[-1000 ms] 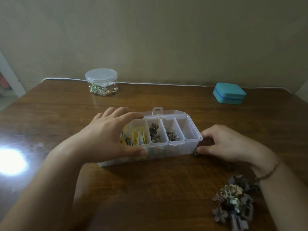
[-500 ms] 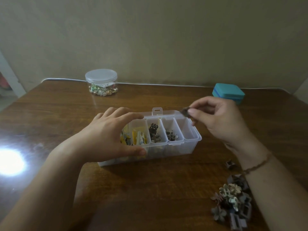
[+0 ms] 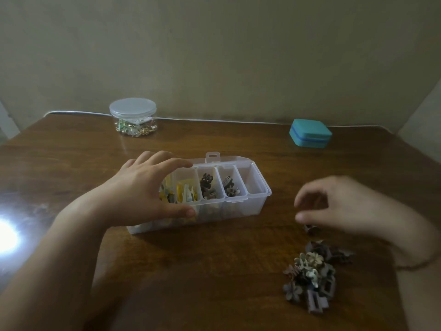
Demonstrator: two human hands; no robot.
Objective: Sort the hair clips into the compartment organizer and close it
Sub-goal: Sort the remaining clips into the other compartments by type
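The clear compartment organizer sits at the centre of the frame on the wooden tabletop, its lid open and folded back behind it. The left hand clasps its left end, fingers curled over the back rim and thumb pressed on the front wall; yellow and white clips lie in the compartments beside that hand, dark ones in the next two to the right. The right hand, blurred, hovers at centre right with fingers curved downward just above a single small dark clip on the tabletop (whether its grip touches the clip cannot be told). A pile of hair clips lies at lower right. A lidded round jar stands at upper left, a teal case at upper right.
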